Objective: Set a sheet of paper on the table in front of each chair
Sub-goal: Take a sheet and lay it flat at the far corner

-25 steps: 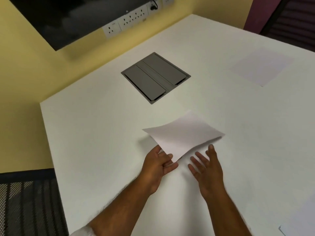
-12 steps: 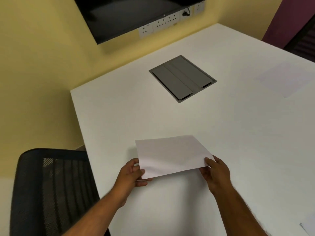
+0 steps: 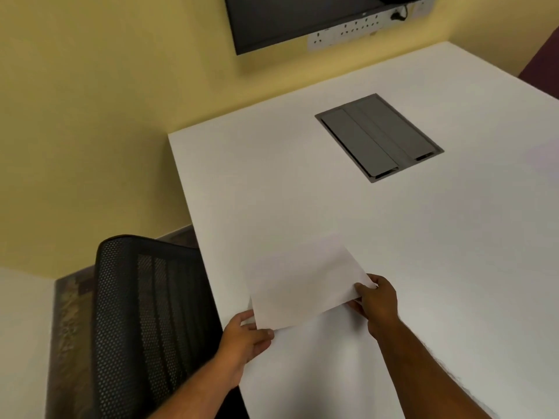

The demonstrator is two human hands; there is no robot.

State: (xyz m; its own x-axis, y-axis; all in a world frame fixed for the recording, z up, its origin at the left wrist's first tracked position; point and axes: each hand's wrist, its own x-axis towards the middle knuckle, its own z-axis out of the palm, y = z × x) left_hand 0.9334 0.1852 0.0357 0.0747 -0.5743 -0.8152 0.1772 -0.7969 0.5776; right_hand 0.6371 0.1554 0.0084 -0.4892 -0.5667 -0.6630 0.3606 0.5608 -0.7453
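A white sheet of paper (image 3: 305,285) hangs just over the white table (image 3: 302,189), near its left edge. My left hand (image 3: 246,334) pinches the sheet's near left corner. My right hand (image 3: 376,300) pinches its right corner. The sheet is tilted, its far part blending into the tabletop. A black mesh chair (image 3: 142,322) stands at the table's left side, close to the sheet.
A grey cable hatch (image 3: 378,136) is set flush in the tabletop beyond the sheet. A dark screen (image 3: 296,19) and a strip of wall sockets (image 3: 348,30) hang on the yellow wall behind the table. Floor shows left of the chair.
Both hands have carried the sheet leftward toward the table's left edge and the chair. The view has swung left, and the sheet lying at the far right has left the frame.
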